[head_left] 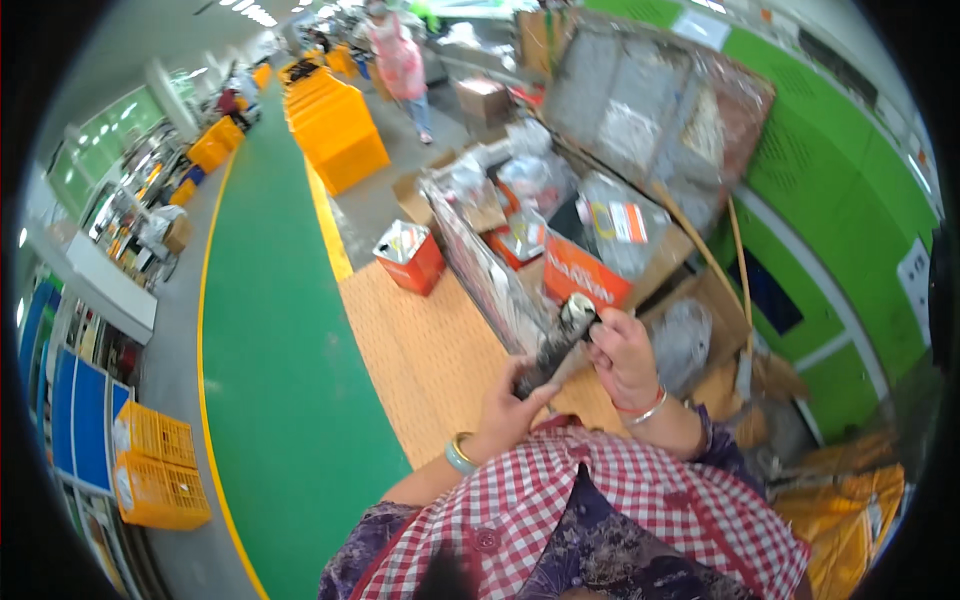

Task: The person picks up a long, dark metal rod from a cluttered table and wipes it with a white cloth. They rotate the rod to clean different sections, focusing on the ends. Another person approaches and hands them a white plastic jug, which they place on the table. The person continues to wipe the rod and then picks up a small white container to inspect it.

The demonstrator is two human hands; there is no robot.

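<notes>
My left hand (507, 405) is closed around the lower end of a dark cylindrical object (552, 358) with a pale, round, open-looking end. It is tilted in front of my chest, its pale end pointing away from me; its exact kind I cannot make out. My right hand (626, 358) is closed at the pale end, fingers curled against the object's right side. Just beyond that end, an orange box (583, 277) sits in a large open bin (478, 262) with plastic bags (535, 180) and cartons. An orange-red can (410, 262) with a silvery top stands left of the bin.
A tan textured board (425, 340) lies on the floor beside a green walkway (280, 350). Yellow bins (335, 130) line its far right side; yellow crates (160, 465) stand at left. Green machinery (820, 190) borders the right. A person in a pink apron (398, 58) is farther off.
</notes>
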